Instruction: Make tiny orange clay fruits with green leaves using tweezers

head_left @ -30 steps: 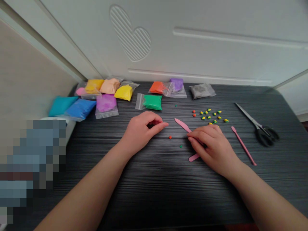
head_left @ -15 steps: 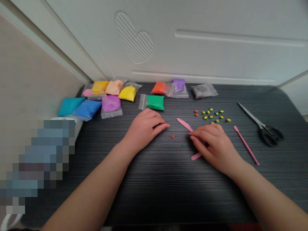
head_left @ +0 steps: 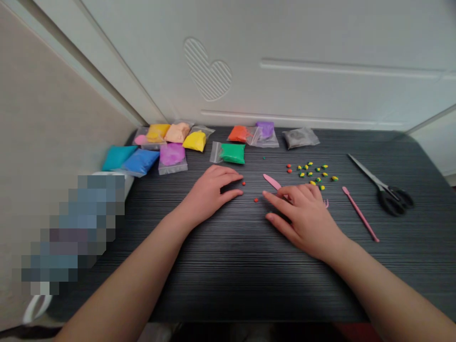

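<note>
The small round red clay-like pellet (head_left: pixel 244 183) lies loose just beside the left hand (head_left: pixel 210 191), at its three o'clock, now that this hand and the right hand (head_left: pixel 302 217) have both spread open from near-pinches, so the pellet seems newly released.

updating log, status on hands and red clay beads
Left hand and right hand open. Red clay bead between them, another by left hand. Pink plastic knife partly hidden by right hand.
</note>
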The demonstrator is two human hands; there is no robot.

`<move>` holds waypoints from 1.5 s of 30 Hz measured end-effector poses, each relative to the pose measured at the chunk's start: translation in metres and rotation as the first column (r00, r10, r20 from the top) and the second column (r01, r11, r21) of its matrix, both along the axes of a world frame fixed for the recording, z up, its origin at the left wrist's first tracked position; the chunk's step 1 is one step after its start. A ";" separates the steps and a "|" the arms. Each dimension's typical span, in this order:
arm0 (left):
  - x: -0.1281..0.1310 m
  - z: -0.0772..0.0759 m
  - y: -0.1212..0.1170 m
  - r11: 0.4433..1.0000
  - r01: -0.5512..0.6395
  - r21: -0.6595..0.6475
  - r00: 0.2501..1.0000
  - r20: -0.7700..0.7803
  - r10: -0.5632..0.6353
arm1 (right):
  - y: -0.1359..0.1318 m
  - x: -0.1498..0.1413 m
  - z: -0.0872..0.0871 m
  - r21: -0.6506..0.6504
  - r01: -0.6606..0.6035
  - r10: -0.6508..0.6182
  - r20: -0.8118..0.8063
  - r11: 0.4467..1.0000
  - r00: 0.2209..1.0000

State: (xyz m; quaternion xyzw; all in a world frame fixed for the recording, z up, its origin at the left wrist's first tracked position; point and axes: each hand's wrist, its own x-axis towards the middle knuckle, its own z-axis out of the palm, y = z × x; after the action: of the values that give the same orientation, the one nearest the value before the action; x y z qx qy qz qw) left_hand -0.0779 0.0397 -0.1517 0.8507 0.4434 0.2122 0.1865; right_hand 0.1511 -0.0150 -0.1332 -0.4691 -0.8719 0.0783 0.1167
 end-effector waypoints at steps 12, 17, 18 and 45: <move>-0.001 0.003 -0.003 0.996 -0.086 -0.041 0.993 0.078 0.089 | -0.009 -0.018 0.001 -0.010 -0.003 0.004 0.172 1.000 0.985; -0.001 0.002 -0.003 0.996 -0.082 -0.020 0.992 0.091 0.083 | -0.007 -0.021 0.000 0.002 -0.012 0.011 0.160 1.000 0.987; -0.001 0.002 -0.003 0.997 -0.081 -0.020 0.992 0.092 0.083 | -0.007 -0.020 0.001 0.009 -0.001 -0.001 0.160 1.000 0.987; -0.001 0.003 -0.002 0.996 -0.087 -0.021 0.991 0.095 0.089 | -0.011 -0.015 0.001 0.007 -0.070 0.068 0.140 0.998 0.988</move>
State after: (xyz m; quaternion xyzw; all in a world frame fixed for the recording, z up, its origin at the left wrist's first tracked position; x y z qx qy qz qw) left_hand -0.0787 0.0374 -0.1488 0.8174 0.4728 0.2572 0.2053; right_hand 0.1358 -0.0257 -0.1327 -0.4422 -0.8941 0.0443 0.0556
